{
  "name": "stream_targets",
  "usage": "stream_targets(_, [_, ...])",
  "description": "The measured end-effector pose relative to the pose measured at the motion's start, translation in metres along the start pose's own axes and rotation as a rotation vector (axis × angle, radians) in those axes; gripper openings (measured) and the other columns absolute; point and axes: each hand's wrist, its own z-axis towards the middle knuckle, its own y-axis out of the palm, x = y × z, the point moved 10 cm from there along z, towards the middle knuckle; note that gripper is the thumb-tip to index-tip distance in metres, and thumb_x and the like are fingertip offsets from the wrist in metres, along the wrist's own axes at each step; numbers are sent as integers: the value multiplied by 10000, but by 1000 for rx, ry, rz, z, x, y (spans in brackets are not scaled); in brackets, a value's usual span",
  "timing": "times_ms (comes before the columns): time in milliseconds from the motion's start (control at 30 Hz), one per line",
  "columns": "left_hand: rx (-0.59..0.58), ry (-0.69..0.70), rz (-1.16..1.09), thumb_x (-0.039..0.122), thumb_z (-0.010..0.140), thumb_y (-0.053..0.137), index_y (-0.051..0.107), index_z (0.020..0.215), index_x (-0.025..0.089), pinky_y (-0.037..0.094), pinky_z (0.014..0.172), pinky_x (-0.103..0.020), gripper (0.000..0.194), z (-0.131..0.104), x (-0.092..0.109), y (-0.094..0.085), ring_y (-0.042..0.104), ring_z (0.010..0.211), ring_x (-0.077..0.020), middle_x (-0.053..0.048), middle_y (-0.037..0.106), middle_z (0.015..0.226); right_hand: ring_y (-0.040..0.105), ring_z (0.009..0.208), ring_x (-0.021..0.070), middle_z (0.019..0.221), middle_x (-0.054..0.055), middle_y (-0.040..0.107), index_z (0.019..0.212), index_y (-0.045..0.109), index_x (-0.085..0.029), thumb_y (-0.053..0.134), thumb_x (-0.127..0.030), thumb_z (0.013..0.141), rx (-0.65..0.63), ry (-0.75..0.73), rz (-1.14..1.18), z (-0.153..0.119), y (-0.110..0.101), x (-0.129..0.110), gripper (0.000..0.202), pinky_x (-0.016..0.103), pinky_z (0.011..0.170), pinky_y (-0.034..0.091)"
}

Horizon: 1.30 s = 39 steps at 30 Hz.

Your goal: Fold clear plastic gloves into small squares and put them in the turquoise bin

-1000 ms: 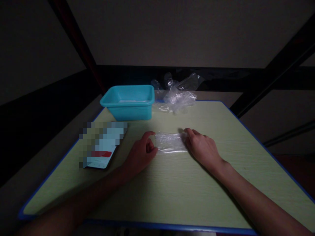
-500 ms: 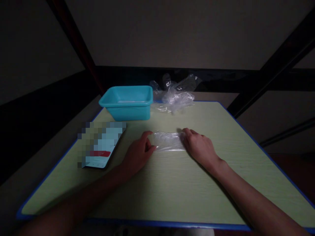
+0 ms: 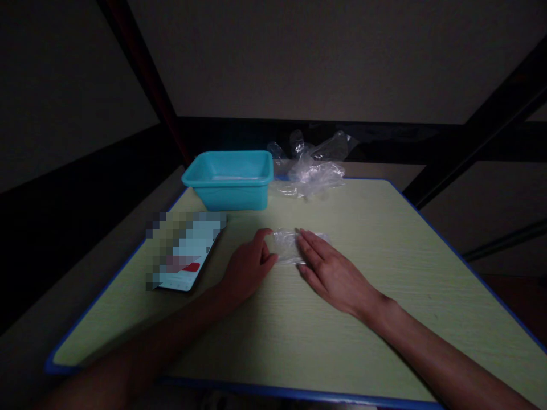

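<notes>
A small folded piece of clear, thin plastic (image 3: 285, 246) lies flat on the table in front of me. My left hand (image 3: 250, 265) is at its left end, with the thumb and index fingertip at two corners and the other fingers curled under. Across the right part of the plastic lies my right hand (image 3: 331, 270), palm down with its fingers stretched out and the thumb apart. That hand covers some of the plastic, and a bit of the far edge shows beyond its fingers.
A turquoise plastic basket (image 3: 231, 196) stands at the back left. Beside it sits a crumpled heap of clear plastic (image 3: 316, 171) with rounded, finger-like ends. A phone (image 3: 188, 259) with a lit, partly blurred screen lies left of my hands. The pale table (image 3: 265, 336) has a blue edge.
My right hand has let go of the plastic's right edge, flattened out and slid left over it. My left hand keeps its place at the left end. The view has shifted slightly.
</notes>
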Motion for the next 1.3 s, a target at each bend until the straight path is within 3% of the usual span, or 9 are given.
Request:
stream_targets(167, [-9, 0, 12, 151, 759, 545, 438, 1162, 154, 339, 531, -228, 417, 1, 1, -1, 457, 522, -114, 88, 452, 569, 232, 1346, 277, 1438, 225, 287, 1359, 350, -8, 304, -445, 919, -62, 40, -29, -4, 16, 7, 622, 462, 1075, 265])
stream_targets(433, [48, -19, 151, 180, 798, 513, 447, 1194, 135, 401, 579, -269, 403, 4, -9, -19, 528, 605, -155, 27, 541, 659, 199, 1347, 299, 1446, 237, 244, 1373, 309, 17, 303, -523, 899, -119, 66, -90, -3, 21, 9, 718, 449, 1083, 240])
stream_targets(500, [109, 14, 167, 178, 805, 490, 477, 1157, 126, 445, 638, -302, 356, 2, -4, -26, 554, 665, -173, -5, 572, 716, 207, 1343, 304, 1444, 238, 251, 1375, 315, 5, 316, -521, 896, -121, 70, -96, -2, 21, 9, 711, 450, 1080, 245])
stream_targets(567, [164, 137, 156, 166, 810, 456, 512, 1095, 126, 476, 739, -349, 294, -4, 16, -28, 573, 793, -197, -55, 599, 845, 221, 1339, 307, 1441, 234, 266, 1373, 327, -10, 335, -517, 890, -109, 74, -96, -3, 20, 9, 700, 455, 1073, 257])
stream_targets(667, [78, 422, 144, 172, 831, 425, 497, 1130, 135, 437, 928, -397, 310, -18, 65, -4, 523, 1064, -228, -117, 567, 1129, 250, 1331, 312, 1429, 236, 297, 1355, 361, -17, 373, -476, 880, -65, 55, -81, -4, 19, 9, 661, 475, 1057, 283])
stream_targets(800, [-113, 605, 294, 350, 877, 456, 303, 1329, -16, 229, 1115, -370, 602, -27, 108, 46, 209, 1360, -273, -222, 292, 1435, 301, 1318, 286, 1397, 222, 370, 1318, 415, -26, 391, -302, 856, 11, -21, -58, -6, 19, 7, 538, 477, 1047, 306])
stream_targets(967, [-207, 492, 413, 506, 914, 276, 237, 1373, -23, 199, 1121, -392, 701, -8, 99, 76, 130, 1379, -265, -208, 218, 1467, 336, 1306, 254, 1398, 171, 398, 1332, 417, -96, 424, -285, 825, 70, -7, -22, -7, 18, 13, 541, 461, 1046, 322])
stream_targets(1133, [-175, 440, 433, 553, 903, 234, 221, 1385, -13, 197, 1114, -407, 744, -4, 87, 76, 60, 1382, -282, -197, 158, 1482, 338, 1302, 278, 1390, 180, 408, 1326, 430, -83, 462, -245, 796, 28, 3, -47, -5, 20, 9, 555, 478, 1064, 285])
stream_targets(1300, [-146, 394, 440, 599, 884, 216, 200, 1387, -29, 185, 1113, -402, 806, -4, 78, 71, 92, 1378, -299, -221, 145, 1478, 323, 1310, 271, 1406, 191, 378, 1356, 371, -44, 441, -204, 790, -4, 26, -83, -4, 20, 8, 593, 451, 1060, 302])
